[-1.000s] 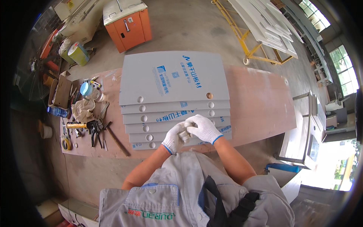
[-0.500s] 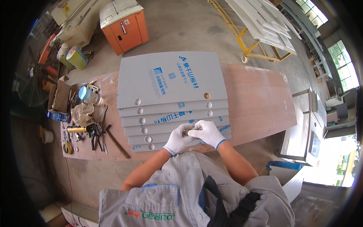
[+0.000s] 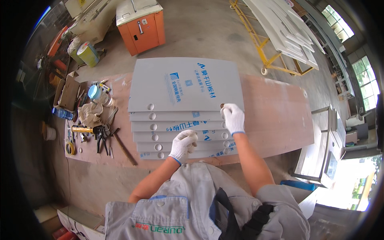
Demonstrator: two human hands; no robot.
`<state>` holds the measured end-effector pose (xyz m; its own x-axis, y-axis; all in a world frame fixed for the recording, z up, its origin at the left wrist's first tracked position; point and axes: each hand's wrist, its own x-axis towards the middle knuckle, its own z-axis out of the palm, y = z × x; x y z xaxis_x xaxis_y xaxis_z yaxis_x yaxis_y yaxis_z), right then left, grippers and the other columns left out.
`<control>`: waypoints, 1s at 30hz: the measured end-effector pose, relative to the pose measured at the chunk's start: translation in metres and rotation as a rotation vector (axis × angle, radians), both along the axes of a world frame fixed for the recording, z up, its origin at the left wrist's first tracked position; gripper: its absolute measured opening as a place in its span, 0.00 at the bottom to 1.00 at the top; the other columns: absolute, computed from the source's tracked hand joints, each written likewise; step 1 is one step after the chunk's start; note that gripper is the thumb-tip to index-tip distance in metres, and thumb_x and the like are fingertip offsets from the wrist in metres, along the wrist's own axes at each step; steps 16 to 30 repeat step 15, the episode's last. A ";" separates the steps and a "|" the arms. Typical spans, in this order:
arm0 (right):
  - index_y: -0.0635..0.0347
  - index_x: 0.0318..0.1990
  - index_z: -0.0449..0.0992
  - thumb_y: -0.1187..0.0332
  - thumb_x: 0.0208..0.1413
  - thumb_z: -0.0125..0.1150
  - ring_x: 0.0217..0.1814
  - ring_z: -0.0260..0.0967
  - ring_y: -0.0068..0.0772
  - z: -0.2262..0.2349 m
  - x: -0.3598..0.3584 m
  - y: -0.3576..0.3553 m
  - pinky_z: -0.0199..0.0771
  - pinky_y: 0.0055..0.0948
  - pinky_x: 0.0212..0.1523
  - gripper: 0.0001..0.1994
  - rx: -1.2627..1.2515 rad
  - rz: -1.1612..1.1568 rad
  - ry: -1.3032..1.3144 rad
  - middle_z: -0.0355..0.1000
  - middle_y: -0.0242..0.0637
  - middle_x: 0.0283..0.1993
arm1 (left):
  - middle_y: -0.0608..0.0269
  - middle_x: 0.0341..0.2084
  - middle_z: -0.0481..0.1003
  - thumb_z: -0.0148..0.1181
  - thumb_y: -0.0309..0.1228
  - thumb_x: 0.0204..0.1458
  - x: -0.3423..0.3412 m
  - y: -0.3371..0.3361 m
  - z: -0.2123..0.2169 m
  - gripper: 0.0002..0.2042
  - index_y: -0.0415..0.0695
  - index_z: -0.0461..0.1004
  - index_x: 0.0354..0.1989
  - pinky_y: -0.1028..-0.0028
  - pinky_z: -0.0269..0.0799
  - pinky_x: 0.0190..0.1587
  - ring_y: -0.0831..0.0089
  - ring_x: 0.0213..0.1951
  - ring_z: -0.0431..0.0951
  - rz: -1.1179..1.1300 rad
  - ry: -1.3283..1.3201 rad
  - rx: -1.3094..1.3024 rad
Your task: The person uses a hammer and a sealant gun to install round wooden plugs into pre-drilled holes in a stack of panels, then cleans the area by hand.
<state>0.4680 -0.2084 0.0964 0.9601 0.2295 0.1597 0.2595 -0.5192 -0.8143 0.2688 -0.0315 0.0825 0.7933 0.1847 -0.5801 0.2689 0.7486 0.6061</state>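
Grey panels (image 3: 176,88) with blue printing lie stacked like steps, each near edge showing. Pale round spots (image 3: 151,107) run along those edges at both ends. My right hand (image 3: 233,118), in a white knitted glove, touches the top panel's near right corner. Its fingertips are pinched together over the brown round spot there, with a little brown showing beside them. My left hand (image 3: 184,145), gloved likewise, hovers over the lower panels near the front, fingers curled closed. A pale thing may be in its fingers, but I cannot make out what. Whatever the right fingertips hold is hidden.
The panels rest on a reddish-brown board table (image 3: 276,116). On its left lie a hammer (image 3: 124,148), a caulking gun (image 3: 84,129), pliers, a tape roll (image 3: 70,149), a cloth, a lidded jar (image 3: 100,96) and a cardboard box. Beyond stand an orange cabinet (image 3: 142,34) and a yellow trolley (image 3: 264,50) with boards.
My hands have parted from each other. The right has moved away to the top panel's near right spot; the left has shifted slightly left. The view has tilted a little.
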 end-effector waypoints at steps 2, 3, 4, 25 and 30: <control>0.52 0.39 0.86 0.66 0.57 0.62 0.40 0.80 0.45 -0.013 0.033 0.001 0.79 0.42 0.46 0.08 -0.226 -0.031 -0.111 0.83 0.40 0.39 | 0.64 0.30 0.78 0.66 0.23 0.54 -0.010 0.008 -0.002 0.10 0.42 0.80 0.45 0.79 0.60 0.22 0.77 0.25 0.73 0.060 0.002 -0.002; 0.48 0.34 0.87 0.64 0.54 0.63 0.52 0.78 0.46 -0.027 0.047 -0.003 0.76 0.45 0.54 0.07 -0.372 -0.023 -0.182 0.83 0.37 0.45 | 0.64 0.30 0.78 0.66 0.22 0.53 -0.015 0.011 -0.003 0.11 0.42 0.79 0.45 0.79 0.60 0.22 0.76 0.25 0.73 0.093 0.011 0.005; 0.47 0.33 0.87 0.64 0.53 0.64 0.55 0.77 0.47 -0.027 0.048 0.005 0.75 0.45 0.56 0.06 -0.437 -0.009 -0.211 0.82 0.37 0.47 | 0.64 0.30 0.78 0.66 0.22 0.53 -0.029 0.018 -0.006 0.12 0.42 0.79 0.46 0.79 0.59 0.22 0.76 0.25 0.74 0.154 0.034 0.015; 0.50 0.66 0.71 0.59 0.57 0.66 0.77 0.57 0.49 -0.073 0.038 0.014 0.54 0.61 0.72 0.28 -0.697 -0.158 -0.395 0.64 0.47 0.73 | 0.57 0.38 0.82 0.60 0.22 0.52 -0.238 0.102 -0.065 0.18 0.39 0.77 0.53 0.76 0.70 0.24 0.72 0.28 0.79 0.902 0.418 0.544; 0.50 0.66 0.71 0.59 0.57 0.66 0.77 0.57 0.49 -0.073 0.038 0.014 0.54 0.61 0.72 0.28 -0.697 -0.158 -0.395 0.64 0.47 0.73 | 0.57 0.38 0.82 0.60 0.22 0.52 -0.238 0.102 -0.065 0.18 0.39 0.77 0.53 0.76 0.70 0.24 0.72 0.28 0.79 0.902 0.418 0.544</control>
